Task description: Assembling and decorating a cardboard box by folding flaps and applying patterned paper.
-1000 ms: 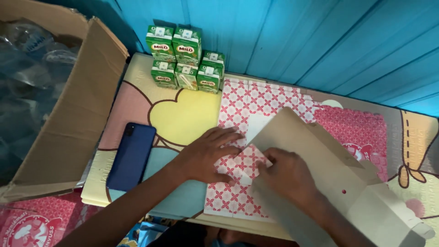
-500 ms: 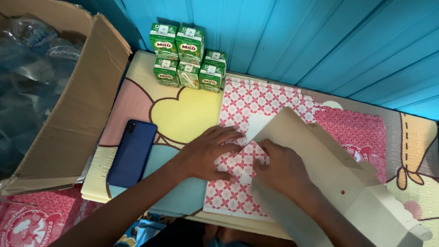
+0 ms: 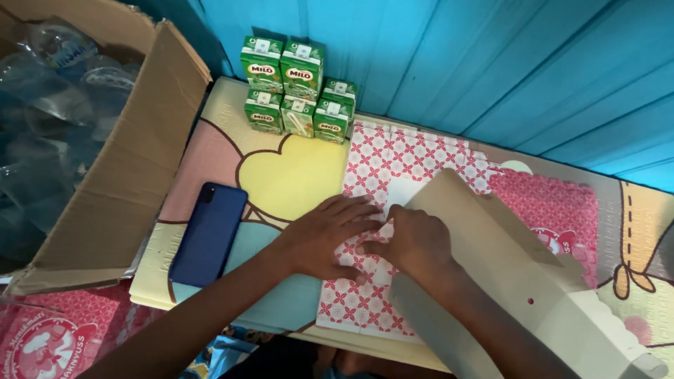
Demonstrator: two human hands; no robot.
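Patterned pink-and-white wrapping paper [image 3: 379, 231] lies before the green drink cartons [image 3: 298, 88]; your left hand [image 3: 323, 238] and right hand [image 3: 414, 242] press it flat, fingers spread, grasping nothing. Uneven pressure could skew the crease.

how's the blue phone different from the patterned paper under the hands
The phone is plain dark blue; the patterned paper is white with a red flower-like print. The phone is a smaller, thicker slab; the paper is a larger, thin sheet. The phone lies untouched; the left hand and right hand press on the paper, and a grey card box overlaps it. Both lie flat on the cartoon mat.
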